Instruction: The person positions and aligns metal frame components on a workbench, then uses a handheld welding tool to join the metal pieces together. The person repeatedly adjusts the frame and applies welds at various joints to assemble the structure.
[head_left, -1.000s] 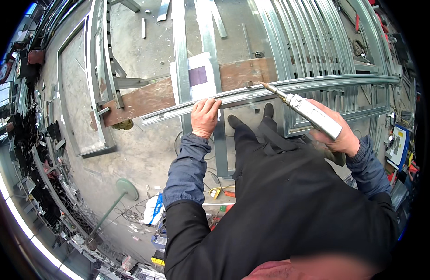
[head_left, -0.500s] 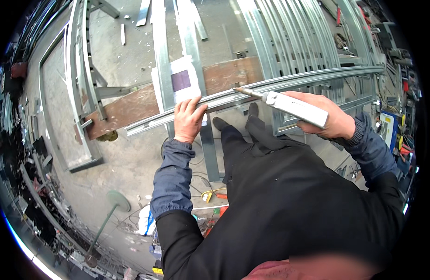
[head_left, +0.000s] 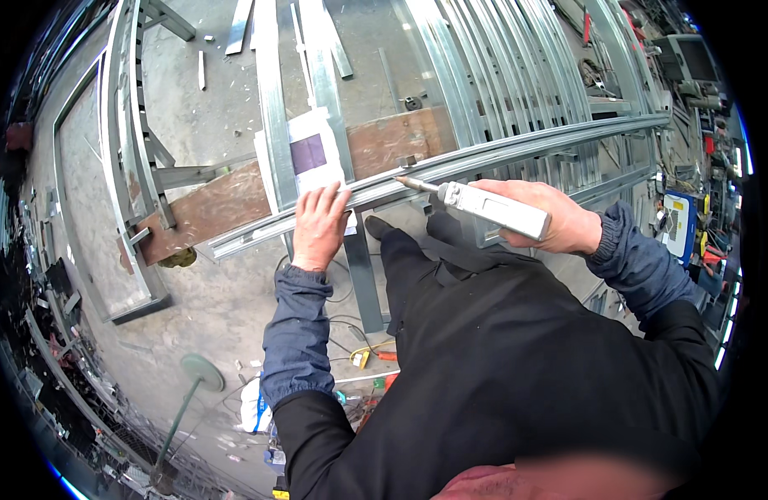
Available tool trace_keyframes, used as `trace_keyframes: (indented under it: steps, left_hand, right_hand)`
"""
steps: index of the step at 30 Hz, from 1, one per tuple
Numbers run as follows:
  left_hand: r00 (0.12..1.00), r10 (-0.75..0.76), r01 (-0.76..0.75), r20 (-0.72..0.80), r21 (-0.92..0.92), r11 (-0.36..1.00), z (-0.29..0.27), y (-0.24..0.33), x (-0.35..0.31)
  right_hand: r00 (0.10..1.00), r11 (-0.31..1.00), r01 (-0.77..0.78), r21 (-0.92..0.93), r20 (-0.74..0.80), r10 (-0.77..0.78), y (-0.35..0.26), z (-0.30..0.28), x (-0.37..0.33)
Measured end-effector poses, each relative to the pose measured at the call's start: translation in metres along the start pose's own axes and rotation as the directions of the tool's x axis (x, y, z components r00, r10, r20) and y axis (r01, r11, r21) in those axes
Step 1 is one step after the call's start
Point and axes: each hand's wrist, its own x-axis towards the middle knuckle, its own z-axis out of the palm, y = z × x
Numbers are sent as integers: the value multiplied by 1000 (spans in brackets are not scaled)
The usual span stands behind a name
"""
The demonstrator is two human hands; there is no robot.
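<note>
A long silvery metal rail point(head_left: 559, 137) with lengthwise grooves runs slantwise in front of me, across two wider metal bars. My left hand point(head_left: 319, 227) lies over it near its left end, fingers stretched out and slightly apart. My right hand point(head_left: 559, 218) is closed around a boxy pale grey hand tool point(head_left: 505, 210) with a slim pointed copper-coloured tip. This tip points left and reaches the rail's near part; whether it touches cannot be told. Close to the tip, a small dark block point(head_left: 407, 161) sits at the rail's far edge.
Beyond the rail are a brown board point(head_left: 221, 202), a white sheet with a purple patch point(head_left: 309, 154) and several parallel metal bars point(head_left: 505, 75). A metal frame point(head_left: 122, 167) stands at left. Nearer lie cables and a round-based green stand point(head_left: 202, 372).
The view has shifted, so the scene sits further left. The tool's tip has drawn slightly toward me, away from the small dark block. My left hand stays on the rail.
</note>
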Motion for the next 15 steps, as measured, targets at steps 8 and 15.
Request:
trace_keyframes:
  steps: [8,15]
  left_hand:
    - [967,-255,237,22,297,925,-47,-65,-45]
    - [979,-186,151,81,320,935,-34,-96,-48]
  right_hand:
    - [999,998,-17,62,-33,19,2,0,-10]
    - [1000,996,15,88,-26,-13,3,9,-6]
